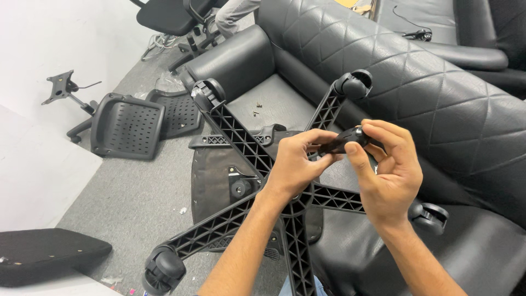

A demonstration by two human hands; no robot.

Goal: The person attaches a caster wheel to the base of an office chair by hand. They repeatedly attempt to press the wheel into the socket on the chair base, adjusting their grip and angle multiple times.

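Both my hands were up over the hub of the chair base point(285, 214), which lay wheels-up across the black sofa point(438, 109) with its five ribbed arms fanned out. I judged the base was turned over like this so the arm ends stood open to my hands.

My left hand point(296, 164) was closed on a small black caster point(345, 140), fingers curled round its near end. My right hand point(392, 175) held the far end of the same caster, thumb underneath and fingertips point(378, 131) over the top. Both grips were clamped on it, so the part sat between my hands, lifted clear of the base. I could not tell whether its stem was showing; my fingers covered most of it.

Casters seen on the base: one at the far left arm point(207, 90), one at the far right arm point(355, 83), one at the near left arm point(163, 269), and one at the right arm point(429, 216), partly behind my right wrist. The nearest arm ran out of the picture at the bottom edge, end not visible.

A few small screws point(257, 108) lay on the sofa seat beyond the base. On the grey floor point(131, 197) to the left were a perforated chair back point(129, 127) and a metal seat plate point(61, 87). A dark cushion point(46, 255) lay at lower left.
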